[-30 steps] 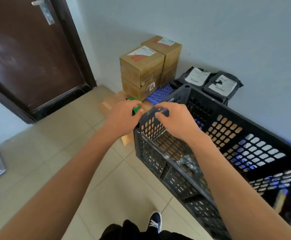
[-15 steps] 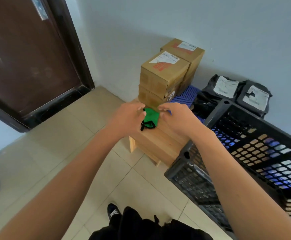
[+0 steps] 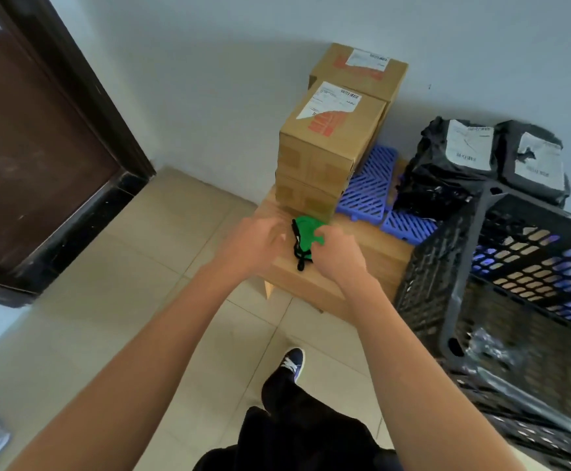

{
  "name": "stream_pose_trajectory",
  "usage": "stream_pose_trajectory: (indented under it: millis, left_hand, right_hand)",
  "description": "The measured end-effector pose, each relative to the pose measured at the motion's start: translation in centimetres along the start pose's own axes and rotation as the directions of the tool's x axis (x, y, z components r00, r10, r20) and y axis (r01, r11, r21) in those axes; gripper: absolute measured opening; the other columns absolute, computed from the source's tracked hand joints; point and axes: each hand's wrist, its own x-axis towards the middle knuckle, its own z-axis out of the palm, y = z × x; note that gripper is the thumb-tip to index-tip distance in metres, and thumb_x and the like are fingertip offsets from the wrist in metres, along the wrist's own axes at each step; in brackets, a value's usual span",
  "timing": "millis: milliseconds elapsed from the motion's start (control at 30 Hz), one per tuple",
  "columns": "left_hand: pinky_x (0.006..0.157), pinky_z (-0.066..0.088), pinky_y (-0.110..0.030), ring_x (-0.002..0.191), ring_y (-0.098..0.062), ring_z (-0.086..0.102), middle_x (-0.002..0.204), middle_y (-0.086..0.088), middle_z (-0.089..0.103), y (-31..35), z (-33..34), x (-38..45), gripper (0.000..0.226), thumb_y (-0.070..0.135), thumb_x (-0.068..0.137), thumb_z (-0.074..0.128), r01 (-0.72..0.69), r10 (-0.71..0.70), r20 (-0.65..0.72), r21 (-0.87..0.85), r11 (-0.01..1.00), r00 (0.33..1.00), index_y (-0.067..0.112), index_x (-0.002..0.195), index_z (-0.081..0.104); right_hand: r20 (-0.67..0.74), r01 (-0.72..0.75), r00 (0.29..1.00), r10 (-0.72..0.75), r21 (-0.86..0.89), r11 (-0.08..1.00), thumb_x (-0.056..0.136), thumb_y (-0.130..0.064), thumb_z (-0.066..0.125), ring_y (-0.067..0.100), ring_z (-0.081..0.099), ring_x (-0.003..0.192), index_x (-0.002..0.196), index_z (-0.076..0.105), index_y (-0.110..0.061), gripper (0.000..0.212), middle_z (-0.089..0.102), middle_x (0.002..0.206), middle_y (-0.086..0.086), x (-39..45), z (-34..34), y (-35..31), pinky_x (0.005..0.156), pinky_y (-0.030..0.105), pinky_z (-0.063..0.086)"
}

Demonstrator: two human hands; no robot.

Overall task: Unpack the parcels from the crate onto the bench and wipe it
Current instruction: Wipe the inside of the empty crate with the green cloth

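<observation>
Black crate (image 3: 454,273) stands on floor at bench's (image 3: 372,263) right end; cardboard boxes (image 3: 325,144) stacked on bench's back-left corner, black mailers (image 3: 474,158) at back right. R hand (image 3: 340,254) pinches green cloth (image 3: 306,232) near front-left edge; L hand (image 3: 255,246) beside it, fingers blurred, can't tell grip

The bench (image 3: 355,266) looks like pale wood, smooth and matt. The 2 stacks of boxes (image 3: 318,154) on it are brown cardboard — dull, with white paper labels and strips of slightly shiny tape. The green cloth (image 3: 308,232) is soft fabric with a black cord, matt. The blue mats (image 3: 369,185) are slotted plastic with a faint sheen. The 2 parcels (image 3: 447,171) are black plastic film, crinkled and glossy, with paper labels. The crate (image 3: 481,266) is black moulded plastic lattice — matt. The floor tiles (image 3: 114,283) are smooth beige with a low gloss; the door (image 3: 22,147) is dark brown, semi-gloss.
</observation>
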Motion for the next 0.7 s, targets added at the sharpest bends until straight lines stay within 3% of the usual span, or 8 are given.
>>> stream_pose_trajectory:
  millis: [67, 133, 233, 333, 567, 700]
  left_hand:
    - [0.075, 0.044, -0.032, 0.103, -0.027, 0.064, 0.112, -0.008, 0.071, -0.9, 1.2, 1.6, 0.032, 0.031, 0.101, 0.054, 0.025, -0.026, 0.056, 0.018, 1.000, 0.998, 0.015, 0.125, 0.066]
    - [0.076, 0.051, -0.038, 0.098, -0.028, 0.065, 0.106, -0.010, 0.071, -1.7, 2.5, 3.0, 0.032, 0.034, 0.101, 0.052, 0.050, -0.053, 0.114, 0.034, 0.998, 0.992, 0.011, 0.120, 0.066]
    - [0.085, 0.054, -0.047, 0.105, -0.032, 0.064, 0.116, -0.012, 0.070, -3.1, 4.3, 5.0, 0.032, 0.032, 0.100, 0.053, 0.041, -0.052, 0.182, 0.063, 0.997, 0.982, 0.011, 0.120, 0.066]
    - [0.088, 0.055, -0.046, 0.112, -0.031, 0.063, 0.124, -0.006, 0.069, -4.4, 5.7, 6.7, 0.032, 0.032, 0.099, 0.054, 0.043, -0.054, 0.219, 0.057, 0.997, 0.974, 0.019, 0.125, 0.067]
    - [0.099, 0.050, -0.042, 0.124, -0.025, 0.059, 0.138, -0.001, 0.064, -7.5, 9.0, 10.4, 0.040, 0.032, 0.101, 0.053, 0.033, -0.058, 0.383, 0.071, 0.997, 0.922, 0.024, 0.140, 0.060]
    - [0.101, 0.050, -0.039, 0.125, -0.022, 0.060, 0.137, 0.003, 0.065, -8.4, 10.2, 11.3, 0.040, 0.029, 0.099, 0.054, -0.013, -0.012, 0.441, 0.054, 0.998, 0.897, 0.025, 0.138, 0.062]
  right_hand:
    - [-0.027, -0.041, 0.999, 0.044, 0.100, 0.994, 0.098, -0.013, 0.050, 0.035, 0.065, 0.100, 0.132, 0.061, -0.012, 0.036, 0.064, 0.124, 0.018, 1.7, 1.6, 0.9, 0.084, 0.043, 0.057]
    - [-0.034, -0.077, 0.996, 0.084, 0.170, 0.982, 0.098, -0.008, 0.050, 0.036, 0.063, 0.107, 0.135, 0.060, -0.009, 0.038, 0.063, 0.129, 0.019, 3.3, 3.3, 1.9, 0.085, 0.040, 0.053]
    - [-0.002, -0.132, 0.991, 0.134, 0.166, 0.977, 0.094, -0.008, 0.054, 0.036, 0.058, 0.123, 0.137, 0.060, -0.013, 0.044, 0.063, 0.134, 0.016, 5.6, 5.2, 3.2, 0.096, 0.041, 0.050]
    - [0.044, -0.124, 0.992, 0.118, 0.188, 0.974, 0.091, -0.005, 0.055, 0.038, 0.057, 0.124, 0.133, 0.061, -0.009, 0.043, 0.062, 0.135, 0.017, 7.4, 7.2, 3.9, 0.099, 0.045, 0.049]
    - [0.056, -0.120, 0.991, 0.122, -0.045, 0.992, 0.094, -0.015, 0.061, 0.035, 0.018, 0.152, 0.158, 0.033, -0.022, 0.070, 0.014, 0.169, 0.010, 12.3, 11.8, 4.8, 0.117, 0.054, 0.030]
    - [0.103, -0.095, 0.988, 0.114, -0.176, 0.980, 0.094, -0.015, 0.061, 0.032, 0.012, 0.154, 0.158, 0.028, -0.025, 0.073, 0.007, 0.170, 0.007, 14.2, 14.5, 5.3, 0.117, 0.055, 0.024]
